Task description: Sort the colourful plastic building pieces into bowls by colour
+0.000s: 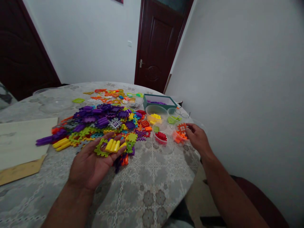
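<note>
two hands in view, both low over the table [147,183], which has a pale lace-pattern cloth.

left hand [95,163]: palm up, fingers loosely spread, nothing clenched. a row of yellow tubes [114,146] lies across its fingers, with a green toothed piece [100,149] just left of them, also resting on the hand. cradled, not pinched. the hand sits at the near edge of the mixed pile [106,122] of plastic building pieces: purple, orange, green, yellow, blue, a couple of white window grids.

right hand [198,138]: at the clear cup of orange pieces [180,136], near the table's right edge. fingertips touch the cup's rim area next to an orange grid piece [182,127] standing out of it. can't tell if the fingers are gripping the piece, the cup, or just resting there.

around that cup: clear cup with red pieces [161,136] just to its left, clear tub with yellow pieces [155,116] behind that, clear tub with green pieces [173,119] behind the orange one, teal box [159,100] holding purple pieces furthest back.

left of the pile: purple rods [45,140] and yellow rods [62,144] lying flat on the cloth, then a pale board [21,139] over a brown one. clear dish [53,106] further back on the left. dark wooden door [155,50] behind the table.
</note>
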### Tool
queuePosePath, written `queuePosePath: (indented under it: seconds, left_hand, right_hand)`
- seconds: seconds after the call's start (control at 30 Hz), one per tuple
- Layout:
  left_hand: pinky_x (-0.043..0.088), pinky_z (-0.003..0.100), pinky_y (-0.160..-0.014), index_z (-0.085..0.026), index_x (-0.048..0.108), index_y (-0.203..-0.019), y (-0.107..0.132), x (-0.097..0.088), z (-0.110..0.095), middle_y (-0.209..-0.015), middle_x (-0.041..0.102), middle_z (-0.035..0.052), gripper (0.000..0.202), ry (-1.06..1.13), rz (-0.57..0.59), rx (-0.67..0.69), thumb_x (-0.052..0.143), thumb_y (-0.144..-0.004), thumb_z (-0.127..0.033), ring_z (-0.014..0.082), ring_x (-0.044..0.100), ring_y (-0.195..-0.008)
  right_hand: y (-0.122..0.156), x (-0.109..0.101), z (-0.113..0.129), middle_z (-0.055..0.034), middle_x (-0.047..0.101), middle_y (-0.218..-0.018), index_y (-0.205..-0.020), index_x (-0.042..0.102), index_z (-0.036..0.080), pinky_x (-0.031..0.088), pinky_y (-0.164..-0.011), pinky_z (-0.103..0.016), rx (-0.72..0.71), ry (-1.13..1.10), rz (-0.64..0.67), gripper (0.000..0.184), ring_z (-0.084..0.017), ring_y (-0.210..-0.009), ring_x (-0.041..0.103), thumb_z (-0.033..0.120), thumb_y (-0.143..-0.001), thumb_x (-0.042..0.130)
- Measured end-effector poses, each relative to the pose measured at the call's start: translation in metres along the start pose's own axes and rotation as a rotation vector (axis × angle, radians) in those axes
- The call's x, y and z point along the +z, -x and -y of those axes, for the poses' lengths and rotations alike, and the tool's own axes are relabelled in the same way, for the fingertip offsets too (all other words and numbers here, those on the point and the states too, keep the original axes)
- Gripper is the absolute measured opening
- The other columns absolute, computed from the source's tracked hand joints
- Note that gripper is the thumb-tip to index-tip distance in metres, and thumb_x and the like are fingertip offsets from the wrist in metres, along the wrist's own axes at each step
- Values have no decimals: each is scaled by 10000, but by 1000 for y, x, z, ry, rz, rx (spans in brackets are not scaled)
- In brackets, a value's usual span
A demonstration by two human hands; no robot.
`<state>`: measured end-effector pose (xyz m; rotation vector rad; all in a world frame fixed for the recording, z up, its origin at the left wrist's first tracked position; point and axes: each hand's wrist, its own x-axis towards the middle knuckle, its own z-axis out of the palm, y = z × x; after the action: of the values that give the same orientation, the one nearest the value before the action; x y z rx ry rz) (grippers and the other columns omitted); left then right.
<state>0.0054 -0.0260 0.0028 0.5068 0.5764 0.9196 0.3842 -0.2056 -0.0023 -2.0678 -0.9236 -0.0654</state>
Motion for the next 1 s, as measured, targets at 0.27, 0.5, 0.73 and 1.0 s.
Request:
queuePosePath:
  seconds: [0.27,0.5,0.73,1.0]
  left_hand:
    - [635,579,-932,-85,692,-1246,6,3,0,-1224,738,237,361,81,1,-80,565,-963,-271,371,734,-1146]
    - [632,544,-927,-84,689,-1238,8,4,3,-1197,743,233,351,122,25,-110,580,-970,-282,348,756,-1071]
    - [652,405,-802,-87,711,-1209,4,1,8,-1023,769,167,309,119,131,-126,520,-975,-152,246,760,-872]
    - [640,466,-905,-101,700,-1157,6,-1,8,-1042,764,178,241,93,93,-161,576,-979,-205,277,773,-938]
  right_hand:
    - [9,21,19,-188,728,-1232,-1249,706,147,535,-1060,-517,-412,277,-136,389,-310,-1146,689,284,-963,481]
    - [83,75,128,-116,671,-1368,-1353,636,258,592,-1023,-450,-762,-95,315,320,-255,-1222,668,255,-1042,562]
    - [103,126,176,-128,614,-1429,-1417,567,244,615,-977,-410,-888,16,557,407,-264,-1256,643,256,-1015,631]
    - [78,110,178,-36,741,-950,-1110,685,219,536,-778,-290,-704,-188,586,142,-174,-839,683,243,-1034,567]
